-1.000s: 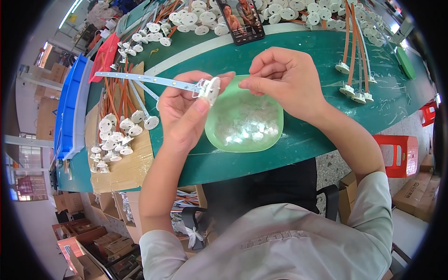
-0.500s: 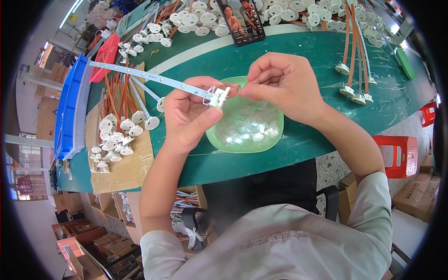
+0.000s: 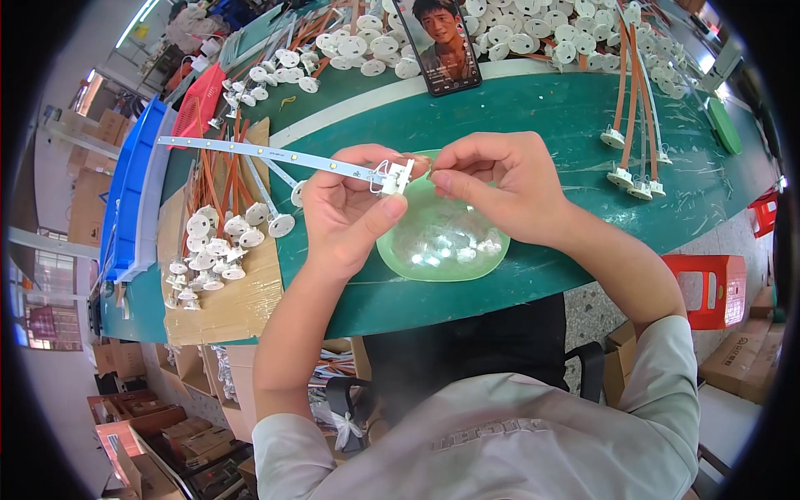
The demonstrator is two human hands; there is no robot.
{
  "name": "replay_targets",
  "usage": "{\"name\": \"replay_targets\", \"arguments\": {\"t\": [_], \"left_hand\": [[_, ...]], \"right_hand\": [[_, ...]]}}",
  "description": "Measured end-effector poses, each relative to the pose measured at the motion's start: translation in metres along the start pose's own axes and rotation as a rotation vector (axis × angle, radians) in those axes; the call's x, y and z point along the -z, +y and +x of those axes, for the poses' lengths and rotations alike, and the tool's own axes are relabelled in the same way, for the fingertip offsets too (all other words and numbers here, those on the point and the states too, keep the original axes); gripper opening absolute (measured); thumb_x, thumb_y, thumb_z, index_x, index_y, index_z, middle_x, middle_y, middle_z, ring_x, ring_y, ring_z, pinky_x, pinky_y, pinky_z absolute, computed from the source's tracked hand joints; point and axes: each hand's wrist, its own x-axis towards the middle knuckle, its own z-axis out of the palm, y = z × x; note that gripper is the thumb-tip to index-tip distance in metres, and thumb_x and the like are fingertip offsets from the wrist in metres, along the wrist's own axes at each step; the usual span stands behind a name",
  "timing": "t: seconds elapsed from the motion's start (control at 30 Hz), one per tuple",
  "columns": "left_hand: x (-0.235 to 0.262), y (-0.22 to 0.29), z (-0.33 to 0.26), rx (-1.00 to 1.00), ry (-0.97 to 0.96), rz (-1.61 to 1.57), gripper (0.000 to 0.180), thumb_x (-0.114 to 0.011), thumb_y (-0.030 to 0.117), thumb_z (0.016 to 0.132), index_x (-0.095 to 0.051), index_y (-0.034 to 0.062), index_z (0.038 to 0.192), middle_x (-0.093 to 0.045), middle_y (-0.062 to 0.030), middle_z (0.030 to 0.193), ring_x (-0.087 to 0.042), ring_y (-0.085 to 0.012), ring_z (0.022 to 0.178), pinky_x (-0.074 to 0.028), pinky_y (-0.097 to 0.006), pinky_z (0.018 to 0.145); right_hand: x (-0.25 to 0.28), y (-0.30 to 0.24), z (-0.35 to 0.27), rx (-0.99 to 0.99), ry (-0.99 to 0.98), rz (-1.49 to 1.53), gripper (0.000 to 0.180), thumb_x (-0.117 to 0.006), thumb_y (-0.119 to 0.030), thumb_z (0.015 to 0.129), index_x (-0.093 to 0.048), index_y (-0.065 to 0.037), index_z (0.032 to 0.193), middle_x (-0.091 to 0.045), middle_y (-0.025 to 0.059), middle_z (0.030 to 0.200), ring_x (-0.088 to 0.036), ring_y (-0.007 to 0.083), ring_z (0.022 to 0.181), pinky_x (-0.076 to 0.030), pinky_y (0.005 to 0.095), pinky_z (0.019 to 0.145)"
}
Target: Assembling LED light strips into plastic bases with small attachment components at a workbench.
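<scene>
While the left hand (image 3: pixel 350 208) grips a white LED strip (image 3: pixel 275 154) with its end socket (image 3: pixel 398 177) above the green bowl (image 3: pixel 442 242), the right hand (image 3: pixel 500 187) pinches its wire; finished assemblies (image 3: pixel 212 250) pile on the desk (image 3: pixel 533 108), loose parts remain in the bowl.

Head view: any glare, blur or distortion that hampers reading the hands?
Head view: fisheye bends the table edge and blackens the corners; glare speckles the green bowl; left hand, right hand and LED strip are sharp, evenly lit.
</scene>
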Motion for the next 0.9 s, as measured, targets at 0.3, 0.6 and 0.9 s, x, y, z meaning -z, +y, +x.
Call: {"name": "replay_targets", "arguments": {"t": [0.3, 0.6, 0.9], "left_hand": [[0.003, 0.0, 0.0, -0.029, -0.003, 0.009, 0.041, -0.073, 0.002, 0.082, -0.056, -0.0023, 0.119, -0.067, -0.0215, 0.113, -0.064, -0.0306, 0.114, -0.047, -0.044, 0.104], [-0.008, -0.001, -0.001, 0.004, 0.058, -0.088, 0.052, -0.076, 0.002, 0.081, -0.051, -0.0025, 0.126, -0.064, -0.0222, 0.122, -0.061, -0.0345, 0.119, -0.046, -0.045, 0.106], [-0.009, -0.005, -0.006, 0.036, 0.01, -0.138, 0.058, -0.078, 0.004, 0.08, -0.053, -0.0047, 0.132, -0.059, -0.0233, 0.13, -0.059, -0.0381, 0.12, -0.046, -0.051, 0.105]], "right_hand": [[0.0, -0.001, 0.0, 0.007, 0.027, 0.025, 0.009, -0.065, 0.001, 0.091, -0.068, 0.006, 0.098, -0.069, 0.0086, 0.091, -0.068, 0.0117, 0.085, -0.057, 0.0251, 0.076], [-0.001, -0.003, -0.003, 0.311, 0.193, -0.19, 0.006, -0.065, 0.001, 0.09, -0.067, 0.004, 0.094, -0.069, 0.0081, 0.084, -0.067, 0.012, 0.073, -0.054, 0.0254, 0.065], [-0.011, -0.002, -0.006, 0.797, 0.256, -0.475, 0.012, -0.072, 0.003, 0.077, -0.067, -0.002, 0.087, -0.068, 0.0079, 0.075, -0.066, 0.023, 0.06, -0.051, 0.0292, 0.053]]}}
